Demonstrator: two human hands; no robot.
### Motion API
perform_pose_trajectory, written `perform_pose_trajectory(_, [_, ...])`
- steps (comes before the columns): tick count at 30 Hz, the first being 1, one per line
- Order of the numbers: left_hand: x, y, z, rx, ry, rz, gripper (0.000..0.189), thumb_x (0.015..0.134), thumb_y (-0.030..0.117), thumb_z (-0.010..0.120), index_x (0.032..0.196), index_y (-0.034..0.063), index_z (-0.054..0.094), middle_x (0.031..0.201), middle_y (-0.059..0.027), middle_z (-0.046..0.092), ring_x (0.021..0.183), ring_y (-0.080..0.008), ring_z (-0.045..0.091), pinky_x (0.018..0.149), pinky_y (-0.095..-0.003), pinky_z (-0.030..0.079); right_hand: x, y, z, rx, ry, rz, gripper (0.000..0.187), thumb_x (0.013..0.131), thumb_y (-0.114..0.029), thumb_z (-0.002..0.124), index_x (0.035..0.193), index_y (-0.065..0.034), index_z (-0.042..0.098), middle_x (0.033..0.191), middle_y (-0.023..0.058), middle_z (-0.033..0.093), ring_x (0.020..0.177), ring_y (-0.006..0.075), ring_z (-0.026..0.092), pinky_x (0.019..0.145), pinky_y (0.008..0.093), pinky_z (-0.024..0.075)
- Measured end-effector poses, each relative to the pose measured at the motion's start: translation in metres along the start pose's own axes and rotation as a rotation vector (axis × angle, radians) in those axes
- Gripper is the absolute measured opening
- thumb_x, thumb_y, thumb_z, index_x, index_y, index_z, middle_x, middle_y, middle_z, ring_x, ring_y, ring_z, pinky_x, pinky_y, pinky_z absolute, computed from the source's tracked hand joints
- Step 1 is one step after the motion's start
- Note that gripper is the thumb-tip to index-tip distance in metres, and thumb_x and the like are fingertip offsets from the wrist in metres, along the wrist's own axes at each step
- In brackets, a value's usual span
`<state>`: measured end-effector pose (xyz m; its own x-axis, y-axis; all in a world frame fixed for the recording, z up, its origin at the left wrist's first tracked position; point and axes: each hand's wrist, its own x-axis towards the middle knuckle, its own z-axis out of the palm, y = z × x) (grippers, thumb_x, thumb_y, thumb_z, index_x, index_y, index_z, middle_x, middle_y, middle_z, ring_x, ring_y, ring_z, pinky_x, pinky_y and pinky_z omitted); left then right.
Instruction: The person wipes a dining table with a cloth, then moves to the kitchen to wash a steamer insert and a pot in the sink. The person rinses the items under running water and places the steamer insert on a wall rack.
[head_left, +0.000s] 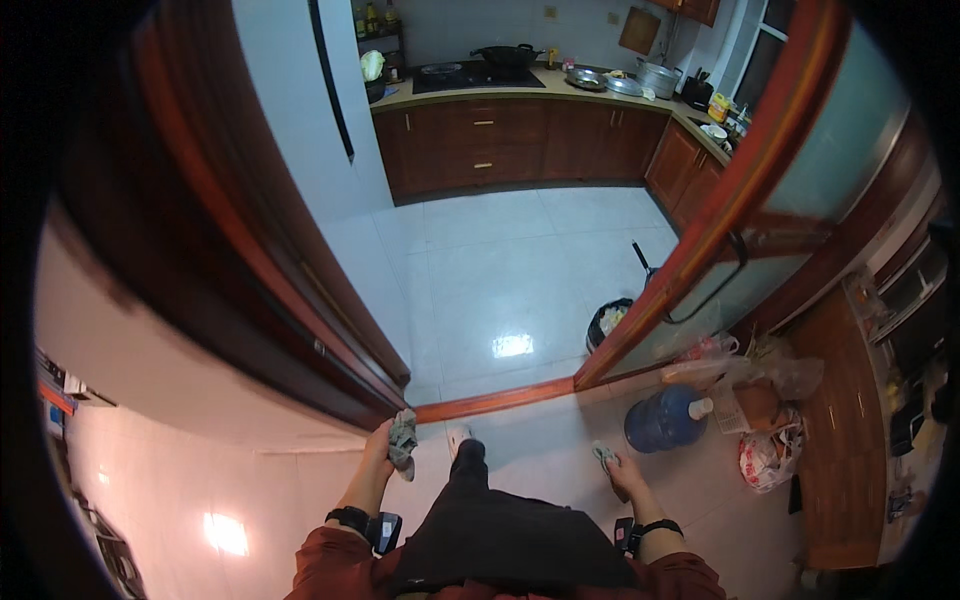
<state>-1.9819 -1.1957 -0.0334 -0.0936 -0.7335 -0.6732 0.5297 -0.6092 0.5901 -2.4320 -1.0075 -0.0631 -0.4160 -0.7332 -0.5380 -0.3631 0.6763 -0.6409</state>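
My left hand (381, 448) is closed around a crumpled grey-green cloth (403, 436), close to the foot of the wooden door frame at the kitchen threshold. Part of the cloth hangs below the fingers. On the other side of my body, my right hand (624, 477) grips a small light-green cloth (603, 455), whose end sticks out past the fingers. Left of a blue water jug (667, 420), that hand is held above the tiled floor. Both wrists wear black straps with small devices. One light-coloured shoe (460, 438) shows just before the threshold.
A wooden threshold (495, 401) crosses ahead. At right stands a glass-panelled wooden door (720, 202), with a lined trash bin (609, 319) behind its edge. Plastic bags (771, 457) and a basket (729, 409) lie beyond the jug. Kitchen counters (480, 97) hold a wok and pots.
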Motion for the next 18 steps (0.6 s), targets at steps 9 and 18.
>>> perform_pose_trajectory(9, [0.187,0.138,0.143,0.056,-0.075,-0.051,0.023,0.086,0.023,0.049,0.096,0.0024,0.055,0.084,-0.0076,0.060,0.071,-0.0199,0.059,0.059,-0.0340,0.051,0.093,-0.107,-0.030,-0.238,0.113,0.182,0.045,0.077,-0.031,0.055,0.109,0.0000,0.053,0.097,0.0208,0.059,0.092,0.0304,0.057,0.078,0.0366,0.0440])
perform_pose_trajectory(18, [0.333,0.215,0.269,0.101,-0.181,-0.108,0.030,0.087,0.027,0.047,0.099,0.0013,0.054,0.091,-0.0094,0.060,0.078,-0.0225,0.060,0.068,-0.0351,0.051,0.279,-0.103,-0.027,-0.085,-0.031,0.276,0.051,0.075,-0.039,0.051,0.107,0.0002,0.055,0.106,0.0249,0.054,0.100,0.0361,0.052,0.086,0.0399,0.0398])
